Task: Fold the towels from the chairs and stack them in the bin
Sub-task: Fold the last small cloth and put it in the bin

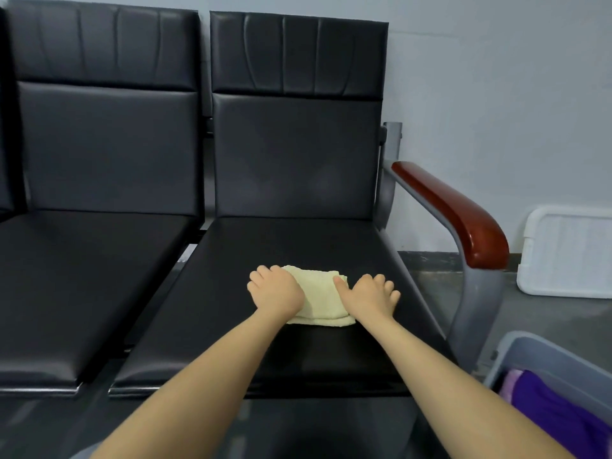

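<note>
A pale yellow towel [319, 298], folded into a small thick rectangle, lies on the seat of the right-hand black chair [298, 240]. My left hand [276, 289] rests on the towel's left edge with its fingers curled down over that side. My right hand [371, 294] is at the towel's right edge, thumb on top of the cloth and fingers spread on the seat beside it. The grey bin [543, 362] stands at the lower right, with a folded purple towel [559, 409] inside it.
A second black chair [99, 253] adjoins on the left. A red-brown armrest [463, 217] on a grey frame rises between the seat and the bin. A white lid [569, 253] leans against the wall at the right. The floor is grey.
</note>
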Available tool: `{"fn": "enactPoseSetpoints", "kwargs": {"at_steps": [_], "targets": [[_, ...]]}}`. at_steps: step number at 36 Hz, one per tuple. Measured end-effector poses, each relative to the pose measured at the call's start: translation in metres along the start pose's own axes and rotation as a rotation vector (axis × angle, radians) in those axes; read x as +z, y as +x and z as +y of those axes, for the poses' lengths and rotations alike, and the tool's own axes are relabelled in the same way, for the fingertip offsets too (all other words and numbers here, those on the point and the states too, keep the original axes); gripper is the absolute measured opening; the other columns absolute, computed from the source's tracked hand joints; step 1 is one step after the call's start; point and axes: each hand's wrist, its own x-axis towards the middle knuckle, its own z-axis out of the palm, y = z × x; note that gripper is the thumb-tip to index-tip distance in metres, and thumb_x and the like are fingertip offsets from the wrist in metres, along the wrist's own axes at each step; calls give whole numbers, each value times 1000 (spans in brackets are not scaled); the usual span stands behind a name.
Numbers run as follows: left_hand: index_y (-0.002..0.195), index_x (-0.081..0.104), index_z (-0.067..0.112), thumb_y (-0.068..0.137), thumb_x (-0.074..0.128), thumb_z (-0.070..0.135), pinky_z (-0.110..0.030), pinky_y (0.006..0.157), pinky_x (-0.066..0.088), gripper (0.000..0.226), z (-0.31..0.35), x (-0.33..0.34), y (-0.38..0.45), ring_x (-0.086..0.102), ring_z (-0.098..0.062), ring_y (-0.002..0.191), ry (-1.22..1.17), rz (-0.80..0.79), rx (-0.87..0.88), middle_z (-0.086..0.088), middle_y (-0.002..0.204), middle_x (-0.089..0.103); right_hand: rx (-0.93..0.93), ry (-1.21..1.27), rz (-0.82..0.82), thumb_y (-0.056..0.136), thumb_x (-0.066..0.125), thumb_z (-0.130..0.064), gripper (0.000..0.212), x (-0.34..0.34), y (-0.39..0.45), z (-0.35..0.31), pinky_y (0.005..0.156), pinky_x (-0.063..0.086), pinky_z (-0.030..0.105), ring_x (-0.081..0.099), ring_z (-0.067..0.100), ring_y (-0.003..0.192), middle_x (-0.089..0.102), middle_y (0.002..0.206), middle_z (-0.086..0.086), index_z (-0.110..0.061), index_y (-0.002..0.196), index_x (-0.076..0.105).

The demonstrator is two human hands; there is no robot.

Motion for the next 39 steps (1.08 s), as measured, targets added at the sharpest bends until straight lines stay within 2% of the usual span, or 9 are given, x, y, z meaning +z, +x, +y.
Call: {"fn": "enactPoseSetpoints", "kwargs": {"at_steps": [7,15,18,22,27,31,34,36,39], "targets": [[117,47,9,95,42,31,-29,92,32,31,-7,17,3,44,-24,113,11,13,-2,-6,122,49,-25,-142,-28,88,37,-71,79,10,-2,-10,101,28,35,37,26,121,42,131,10,-5,131,45],[109,44,10,93,41,17,-28,81,35,18,-4,17,-6,53,-22,102,16,80,117,-5,111,56,-95,-102,-126,98,35,-50,51,9,-9,-18,104,25,36,36,25,124,41,135,8,-12,130,46],[110,41,9,95,38,15,-27,68,33,16,-3,7,-13,56,-21,82,23,132,183,-4,106,59,-181,-53,7,101,35,-39,40,4,-17,-15,99,30,37,44,24,119,48,130,7,-12,129,42],[111,38,7,99,34,14,-25,50,27,14,8,-11,-22,37,-14,53,-80,223,265,-4,96,57,-191,217,144,104,29,-31,35,-19,-29,-11,78,46,39,58,25,101,53,122,6,-10,131,34],[101,36,8,102,29,24,-31,51,36,18,43,-42,-36,59,-27,66,-276,312,393,-6,88,58,-210,274,377,103,28,-34,33,-67,-38,6,62,41,28,58,16,88,56,111,1,-12,127,35],[105,38,5,102,31,21,-37,58,43,18,81,-64,-47,57,-28,67,-337,399,535,-4,89,56,-182,311,479,103,29,-36,32,-109,-40,31,65,43,29,59,17,91,56,108,1,-14,125,36],[105,40,7,102,32,24,-35,52,41,20,128,-73,-60,58,-26,61,-326,457,654,-5,85,58,-108,313,583,103,28,-35,31,-138,-39,70,66,42,34,60,25,97,58,111,4,-11,120,37],[104,42,7,102,39,24,-28,43,31,18,152,-73,-65,55,-25,53,-276,547,745,-3,80,55,-55,279,600,104,27,-32,31,-150,-38,90,65,35,35,60,32,96,59,113,8,-7,120,35],[85,54,3,80,74,17,-14,38,13,25,196,-69,-92,43,-23,29,-247,646,900,-4,58,53,33,259,644,104,27,-30,31,-167,-42,139,66,36,38,60,35,97,59,115,12,-4,119,35]]}}
